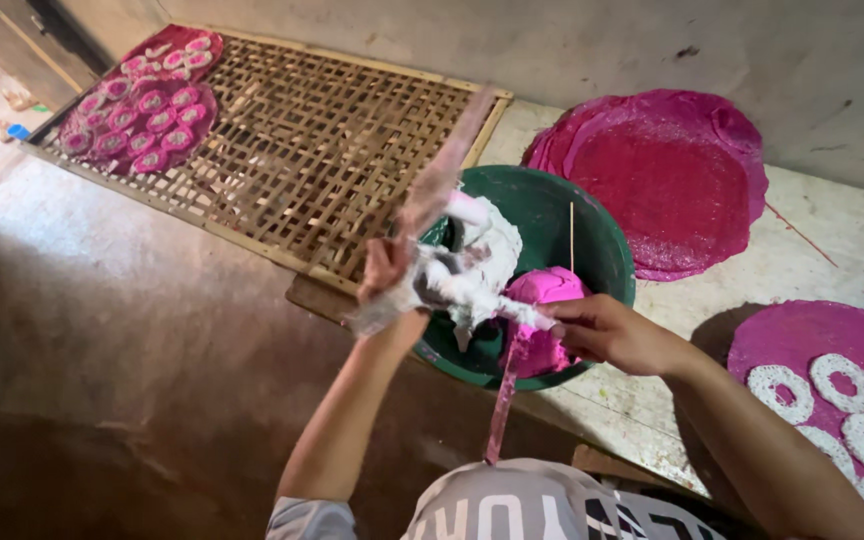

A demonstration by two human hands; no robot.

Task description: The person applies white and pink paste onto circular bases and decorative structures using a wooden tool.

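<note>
My left hand (389, 272) is raised over a green basin (607, 255) and grips a white bag (472, 265) smeared with white paste. My right hand (607, 330) pinches the bag's narrow tip, where pink and white paste clings. A thin pink strip (502, 400) hangs down from that tip. Inside the basin sits a lump of bright pink paste (547, 290) and a thin stick (571, 235). A long blurred pinkish strip (447, 170) rises from my left hand.
A woven bamboo rack (322, 150) lies on the floor, with a pink sheet bearing several pink-and-white rings (142, 110) at its far corner. A round pink sheet (667, 180) lies behind the basin. Another pink sheet with white rings (832, 390) lies at right.
</note>
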